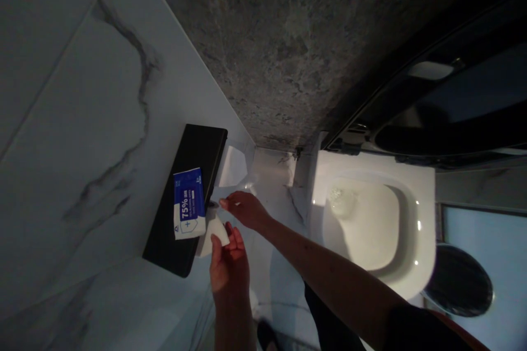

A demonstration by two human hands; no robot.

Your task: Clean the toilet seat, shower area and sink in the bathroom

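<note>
White toilet paper (218, 230) hangs from a roll partly hidden beneath a black shelf (201, 148). My left hand (229, 266) has the paper's loose end between its thumb and fingers. Just above it, my right hand (246, 209) is closed in a pinch beside the roll's end, close to the shelf edge; what its fingertips hold, if anything, is too small to make out. A blue and white wipes packet (189, 203) lies on the shelf.
At the right is a white washbasin (373, 167), with a black-framed mirror (465, 104) above it. A white box-like object (233, 166) sits beside the shelf. A dark oval object (459, 279) stands right of the basin. Marbled wall (94, 120) fills the left.
</note>
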